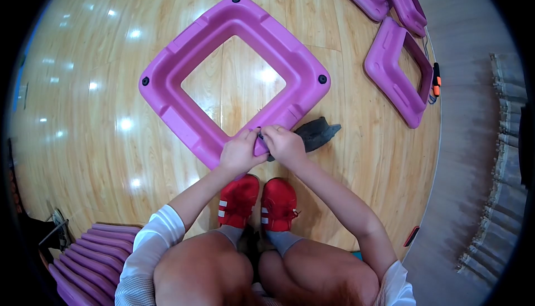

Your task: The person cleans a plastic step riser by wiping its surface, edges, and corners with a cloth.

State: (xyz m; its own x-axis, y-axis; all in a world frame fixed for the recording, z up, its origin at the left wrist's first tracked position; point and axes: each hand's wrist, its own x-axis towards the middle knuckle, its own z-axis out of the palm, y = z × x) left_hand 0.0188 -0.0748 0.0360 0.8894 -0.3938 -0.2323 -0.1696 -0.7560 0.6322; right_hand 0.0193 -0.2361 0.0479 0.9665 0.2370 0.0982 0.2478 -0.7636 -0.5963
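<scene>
A purple square plastic frame (301, 55) lies on the wooden floor, one corner toward me. Black round pieces sit at its far, left and right corners. Both hands meet at the near corner. My left hand (241, 153) is closed at that corner, its fingertips beside a small dark piece (260, 136). From the right, my right hand (283, 143) pinches at the same small piece. Which fingers bear on it is hard to make out. A dark grey cloth-like item (316, 133) lies on the floor just right of my right hand.
More purple frames (384, 66) lie at the upper right, near a black and orange tool (437, 80). Stacked purple pieces (100, 256) stand at the lower left. A curtain (501, 155) hangs along the right side. My red shoes (278, 203) are below the hands.
</scene>
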